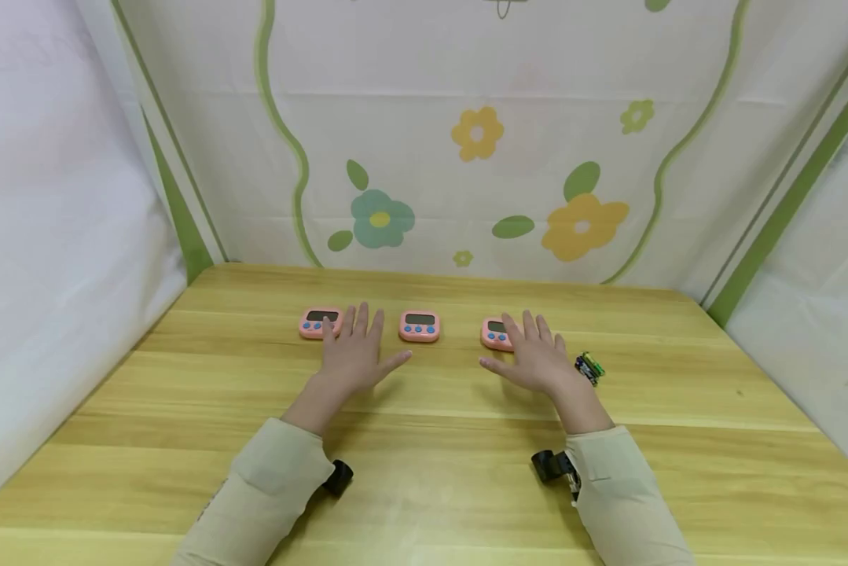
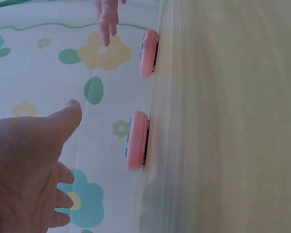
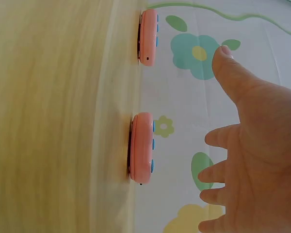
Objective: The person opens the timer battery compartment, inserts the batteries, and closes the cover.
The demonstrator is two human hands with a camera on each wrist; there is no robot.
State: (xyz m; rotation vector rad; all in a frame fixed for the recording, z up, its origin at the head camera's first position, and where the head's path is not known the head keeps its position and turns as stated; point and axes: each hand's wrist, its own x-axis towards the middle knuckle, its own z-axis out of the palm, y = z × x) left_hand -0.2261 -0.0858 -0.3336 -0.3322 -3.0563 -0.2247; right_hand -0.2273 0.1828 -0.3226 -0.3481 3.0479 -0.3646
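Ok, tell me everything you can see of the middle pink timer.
The middle pink timer is a rounded rectangle in what looks like glossy plastic. Its face has a dark grey display, on which no digits can be made out, above a row of three blue buttons. It lies face up on the wooden table, between the left hand and right hand; neither touches it.

Clean lane over the yellowish wood tabletop between left hand and right hand, straight up to the middle pink rounded plastic timer. Small cylindrical batteries crowd the right hand; white flowered fabric wall blocks the back.
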